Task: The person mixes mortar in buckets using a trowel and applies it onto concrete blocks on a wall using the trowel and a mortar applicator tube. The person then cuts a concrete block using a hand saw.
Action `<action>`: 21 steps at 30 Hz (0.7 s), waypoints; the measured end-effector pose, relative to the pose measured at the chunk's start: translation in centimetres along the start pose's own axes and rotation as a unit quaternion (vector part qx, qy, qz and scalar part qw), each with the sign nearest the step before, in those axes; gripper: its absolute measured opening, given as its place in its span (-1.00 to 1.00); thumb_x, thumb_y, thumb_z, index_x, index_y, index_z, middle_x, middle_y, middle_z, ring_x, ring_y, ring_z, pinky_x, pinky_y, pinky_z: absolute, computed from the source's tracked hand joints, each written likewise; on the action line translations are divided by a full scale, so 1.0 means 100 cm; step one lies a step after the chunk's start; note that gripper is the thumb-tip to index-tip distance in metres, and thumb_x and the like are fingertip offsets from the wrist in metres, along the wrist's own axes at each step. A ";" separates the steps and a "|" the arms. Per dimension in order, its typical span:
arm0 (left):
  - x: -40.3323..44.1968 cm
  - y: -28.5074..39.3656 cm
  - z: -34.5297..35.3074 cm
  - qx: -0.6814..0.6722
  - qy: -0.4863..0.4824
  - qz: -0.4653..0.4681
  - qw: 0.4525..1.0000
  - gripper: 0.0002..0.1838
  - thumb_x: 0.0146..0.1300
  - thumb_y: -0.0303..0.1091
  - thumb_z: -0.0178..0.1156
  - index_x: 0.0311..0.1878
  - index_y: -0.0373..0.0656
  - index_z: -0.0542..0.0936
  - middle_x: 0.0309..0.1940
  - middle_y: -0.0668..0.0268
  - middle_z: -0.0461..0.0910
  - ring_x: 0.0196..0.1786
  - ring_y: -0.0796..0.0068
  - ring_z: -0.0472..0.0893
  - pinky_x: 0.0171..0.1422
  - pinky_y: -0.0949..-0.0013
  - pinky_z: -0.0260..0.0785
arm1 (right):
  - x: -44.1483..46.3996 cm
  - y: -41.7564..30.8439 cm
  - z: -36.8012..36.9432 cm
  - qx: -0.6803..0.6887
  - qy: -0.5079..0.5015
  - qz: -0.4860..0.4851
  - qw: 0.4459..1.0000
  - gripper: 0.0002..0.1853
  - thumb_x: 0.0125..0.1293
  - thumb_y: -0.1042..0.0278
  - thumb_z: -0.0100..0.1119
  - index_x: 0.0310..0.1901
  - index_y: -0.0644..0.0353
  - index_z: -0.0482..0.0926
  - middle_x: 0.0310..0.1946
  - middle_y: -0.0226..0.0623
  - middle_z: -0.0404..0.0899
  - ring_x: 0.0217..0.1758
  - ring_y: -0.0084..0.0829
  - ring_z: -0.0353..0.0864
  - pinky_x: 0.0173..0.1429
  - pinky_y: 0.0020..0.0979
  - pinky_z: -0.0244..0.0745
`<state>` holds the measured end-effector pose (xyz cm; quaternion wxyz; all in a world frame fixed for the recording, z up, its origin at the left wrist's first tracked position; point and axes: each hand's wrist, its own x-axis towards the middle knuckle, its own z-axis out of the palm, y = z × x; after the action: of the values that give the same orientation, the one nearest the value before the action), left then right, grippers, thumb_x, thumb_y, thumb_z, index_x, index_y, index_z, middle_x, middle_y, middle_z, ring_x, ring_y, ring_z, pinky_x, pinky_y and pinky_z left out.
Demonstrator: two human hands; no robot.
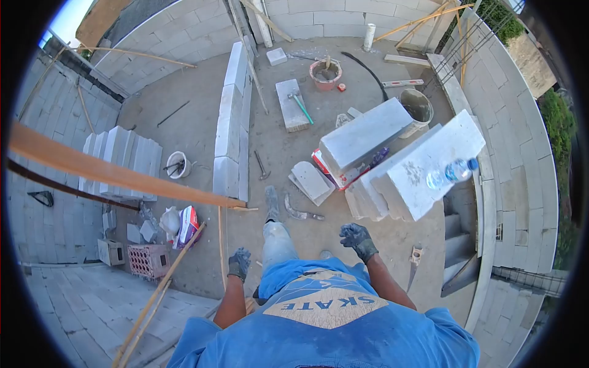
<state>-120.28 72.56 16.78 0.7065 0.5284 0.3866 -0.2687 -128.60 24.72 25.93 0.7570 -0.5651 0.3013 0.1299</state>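
My left hand, in a dark glove, hangs beside my left leg with its fingers loosely bent and apart. Nothing shows in it. My right hand, gloved too, is held out in front of me, its fingers half curled and apart, with no object in it. Ahead of that hand a curved grey tool lies on the floor beside two pale block offcuts. A hammer rests near the low block wall. To the right, a handsaw lies on the concrete.
Large white blocks are stacked at right, with a water bottle on top. Beyond stand a mortar tub and a bucket. A green-handled hammer lies on a block. A stairwell drops at right; a wooden pole crosses at left.
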 end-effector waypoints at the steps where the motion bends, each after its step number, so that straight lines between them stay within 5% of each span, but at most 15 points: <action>1: 0.021 0.009 0.001 -0.015 -0.006 -0.048 0.999 -0.47 0.52 -0.22 -0.15 0.50 -0.14 0.23 0.48 0.11 0.30 0.50 0.17 0.32 0.52 0.19 0.12 | 0.020 -0.001 0.000 0.002 0.001 -0.001 1.000 -0.77 0.40 0.27 0.20 -0.02 0.20 0.59 -0.25 -0.28 0.66 -0.35 -0.42 0.70 -0.29 -0.41 0.62; 2: 0.068 0.003 -0.021 0.266 -0.162 -0.002 0.950 -0.47 0.54 -0.18 -0.15 0.50 -0.12 0.24 0.47 0.14 0.32 0.48 0.22 0.35 0.53 0.26 0.12 | 0.044 0.002 -0.003 0.076 0.027 0.028 0.996 -0.78 0.41 0.27 0.19 -0.02 0.19 0.59 -0.25 -0.27 0.66 -0.36 -0.39 0.71 -0.30 -0.37 0.63; 4: 0.121 0.006 -0.049 0.519 -0.303 0.042 0.798 -0.47 0.57 -0.15 -0.16 0.51 -0.10 0.24 0.46 0.18 0.34 0.46 0.28 0.37 0.53 0.33 0.12 | 0.091 -0.003 0.002 0.151 0.056 0.058 0.985 -0.78 0.41 0.28 0.18 -0.03 0.19 0.59 -0.26 -0.25 0.67 -0.37 -0.35 0.71 -0.31 -0.34 0.65; 6: 0.150 0.030 -0.045 0.648 -0.141 0.043 0.748 -0.47 0.45 -0.01 -0.01 0.42 0.05 0.40 0.41 0.07 0.40 0.46 0.15 0.35 0.44 0.21 0.25 | 0.134 -0.018 0.019 0.085 0.141 0.044 0.985 -0.77 0.42 0.23 0.16 -0.04 0.17 0.59 -0.28 -0.22 0.67 -0.40 -0.31 0.71 -0.32 -0.31 0.66; 10: 0.222 0.155 -0.018 0.757 -0.134 0.035 0.639 -0.62 0.44 -0.05 0.01 0.21 0.06 0.54 0.28 0.19 0.52 0.33 0.14 0.48 0.31 0.11 0.37 | 0.206 -0.069 0.057 0.100 0.209 0.144 0.962 -0.69 0.41 0.13 0.18 0.01 0.19 0.57 -0.27 -0.16 0.68 -0.34 -0.22 0.73 -0.25 -0.22 0.70; 13: 0.251 0.217 0.007 0.846 -0.131 0.029 0.517 -0.71 0.44 -0.09 0.03 -0.01 0.07 0.67 0.15 0.31 0.64 0.19 0.12 0.60 0.17 0.02 0.49 | 0.240 -0.127 0.085 0.189 0.153 0.108 0.964 -0.70 0.37 0.16 0.23 0.01 0.16 0.60 -0.26 -0.15 0.69 -0.39 -0.24 0.72 -0.29 -0.25 0.68; 14: 0.273 0.245 0.018 0.822 -0.133 0.040 0.552 -0.69 0.44 -0.08 0.01 0.06 0.06 0.64 0.18 0.28 0.62 0.20 0.15 0.59 0.17 0.05 0.47 | 0.253 -0.147 0.090 0.181 0.150 0.081 0.968 -0.66 0.37 0.14 0.21 0.02 0.20 0.60 -0.21 -0.12 0.71 -0.35 -0.19 0.74 -0.26 -0.23 0.69; 15: 0.304 0.274 0.023 0.704 -0.141 0.022 0.696 -0.66 0.45 -0.07 0.00 0.12 0.05 0.60 0.20 0.26 0.60 0.20 0.18 0.59 0.16 0.08 0.45 | 0.266 -0.170 0.095 0.184 0.158 0.080 0.967 -0.66 0.37 0.14 0.21 0.02 0.20 0.60 -0.21 -0.12 0.71 -0.35 -0.19 0.74 -0.26 -0.23 0.69; 16: 0.337 0.297 0.028 0.378 -0.115 -0.050 0.917 -0.63 0.45 -0.06 -0.02 0.18 0.04 0.56 0.23 0.23 0.58 0.21 0.21 0.59 0.16 0.11 0.43 | 0.281 -0.193 0.098 0.173 0.185 0.054 0.966 -0.67 0.39 0.15 0.19 0.02 0.21 0.60 -0.21 -0.12 0.71 -0.35 -0.19 0.74 -0.26 -0.25 0.68; 17: 0.368 0.319 0.038 0.141 -0.082 -0.093 0.982 -0.59 0.46 -0.06 -0.03 0.25 0.03 0.52 0.25 0.21 0.57 0.21 0.24 0.58 0.16 0.15 0.41 | 0.297 -0.211 0.098 0.161 0.211 0.031 0.964 -0.68 0.40 0.16 0.17 0.01 0.22 0.61 -0.21 -0.13 0.70 -0.36 -0.19 0.74 -0.26 -0.26 0.68; 18: 0.400 0.339 0.049 0.009 -0.054 -0.117 0.992 -0.55 0.46 -0.05 -0.05 0.31 0.03 0.49 0.28 0.19 0.55 0.21 0.27 0.58 0.15 0.18 0.40 | 0.316 -0.225 0.087 0.238 0.201 0.035 0.950 -0.68 0.41 0.15 0.17 0.01 0.22 0.61 -0.21 -0.13 0.70 -0.36 -0.24 0.73 -0.25 -0.30 0.67; 21: 0.376 0.449 0.170 0.122 -0.006 -0.031 0.992 -0.43 0.49 -0.06 -0.11 0.47 -0.12 0.27 0.40 0.13 0.39 0.32 0.19 0.47 0.29 0.21 0.26 | 0.379 -0.274 0.063 0.142 0.253 -0.006 0.957 -0.65 0.44 0.10 0.12 0.02 0.22 0.61 -0.21 -0.12 0.70 -0.37 -0.28 0.73 -0.25 -0.32 0.67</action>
<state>-59.50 70.75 12.16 0.6303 0.5965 0.3633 -0.3390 -82.18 16.20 25.56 0.7294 -0.4675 0.4951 -0.0657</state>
